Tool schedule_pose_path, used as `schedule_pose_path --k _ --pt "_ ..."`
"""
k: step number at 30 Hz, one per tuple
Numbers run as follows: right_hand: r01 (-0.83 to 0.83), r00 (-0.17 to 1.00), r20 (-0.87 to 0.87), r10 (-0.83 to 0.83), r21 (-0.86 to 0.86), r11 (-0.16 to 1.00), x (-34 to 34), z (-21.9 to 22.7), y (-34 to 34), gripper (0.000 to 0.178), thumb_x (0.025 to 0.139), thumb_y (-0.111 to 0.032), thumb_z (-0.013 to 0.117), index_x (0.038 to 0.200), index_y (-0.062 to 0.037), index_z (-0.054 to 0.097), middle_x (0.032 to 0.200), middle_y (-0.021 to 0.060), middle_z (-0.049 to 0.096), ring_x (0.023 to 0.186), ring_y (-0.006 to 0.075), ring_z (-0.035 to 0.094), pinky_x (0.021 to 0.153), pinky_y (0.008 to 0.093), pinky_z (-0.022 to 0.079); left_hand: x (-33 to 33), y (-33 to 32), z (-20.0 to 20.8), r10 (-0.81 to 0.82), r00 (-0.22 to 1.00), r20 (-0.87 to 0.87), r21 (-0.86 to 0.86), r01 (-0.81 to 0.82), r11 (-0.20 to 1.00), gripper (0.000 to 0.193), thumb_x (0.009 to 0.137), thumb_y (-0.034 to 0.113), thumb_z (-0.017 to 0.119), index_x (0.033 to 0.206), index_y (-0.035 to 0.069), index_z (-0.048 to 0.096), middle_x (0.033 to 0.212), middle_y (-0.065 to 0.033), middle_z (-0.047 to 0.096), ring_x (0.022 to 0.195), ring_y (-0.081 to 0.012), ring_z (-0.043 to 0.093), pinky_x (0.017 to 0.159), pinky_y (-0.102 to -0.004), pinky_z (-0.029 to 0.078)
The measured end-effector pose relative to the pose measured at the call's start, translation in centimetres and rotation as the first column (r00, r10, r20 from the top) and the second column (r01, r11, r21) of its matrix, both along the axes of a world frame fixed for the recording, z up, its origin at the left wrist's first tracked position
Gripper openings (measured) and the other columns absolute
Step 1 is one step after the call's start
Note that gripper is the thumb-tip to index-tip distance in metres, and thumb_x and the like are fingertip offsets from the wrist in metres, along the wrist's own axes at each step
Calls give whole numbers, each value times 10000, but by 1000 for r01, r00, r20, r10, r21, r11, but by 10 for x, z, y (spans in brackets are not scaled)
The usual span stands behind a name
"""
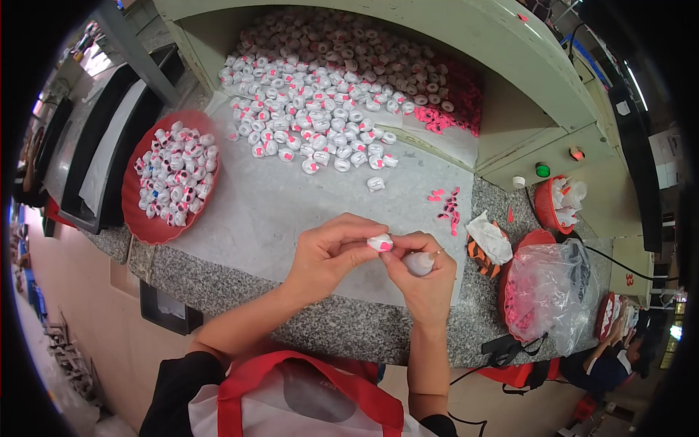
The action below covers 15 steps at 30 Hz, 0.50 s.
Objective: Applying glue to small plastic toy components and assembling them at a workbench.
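Observation:
Over the front of the paper-covered worktop, my left hand (324, 255) pinches a small white rounded piece (374, 239) with a pink patch. My right hand (431, 288) is closed around a small whitish translucent bottle (419, 264), its thumb and fingertips meeting the same piece. Just beyond, a single white piece (375, 183) lies apart from a large heap of similar white-and-pink pieces (313, 120). To the right of my hands are small pink bits (436, 195) and a cluster of dark-and-pink bits (451, 207).
A red basket (131, 207) of white pieces stands at left. A green cabinet (531, 138) arches over the heap. At right are a crumpled white cloth (489, 238), a red cup of bottles (546, 204) and a plastic-covered red basket (510, 291). Another person (615, 360) sits far right.

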State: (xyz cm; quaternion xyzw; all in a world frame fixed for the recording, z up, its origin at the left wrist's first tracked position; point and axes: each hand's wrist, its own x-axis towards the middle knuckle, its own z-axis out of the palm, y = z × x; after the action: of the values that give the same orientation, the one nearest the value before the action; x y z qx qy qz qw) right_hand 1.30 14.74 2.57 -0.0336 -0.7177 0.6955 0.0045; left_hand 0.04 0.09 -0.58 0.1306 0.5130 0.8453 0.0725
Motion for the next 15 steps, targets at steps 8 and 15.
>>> schedule_pose_path --k 8,15 --pt "-16 999 32 17 -37 999 -3 -7 2 157 676 45 645 814 3 583 719 11 559 625 48 484 557 173 379 -1 -1 0 20 1000 21 -29 -19 999 250 783 -76 524 1026 -26 561 992 -110 545 938 -167 541 818 -262 460" --pt "-5 999 -47 8 53 999 -19 -29 -2 205 673 14 667 863 2 592 778 42 586 639 66 525 538 189 420 -18 -4 -15 -103 816 569 170 6 985 251 784 23 573 1028 -30 544 877 -82 603 823 -136 582 743 -226 477"
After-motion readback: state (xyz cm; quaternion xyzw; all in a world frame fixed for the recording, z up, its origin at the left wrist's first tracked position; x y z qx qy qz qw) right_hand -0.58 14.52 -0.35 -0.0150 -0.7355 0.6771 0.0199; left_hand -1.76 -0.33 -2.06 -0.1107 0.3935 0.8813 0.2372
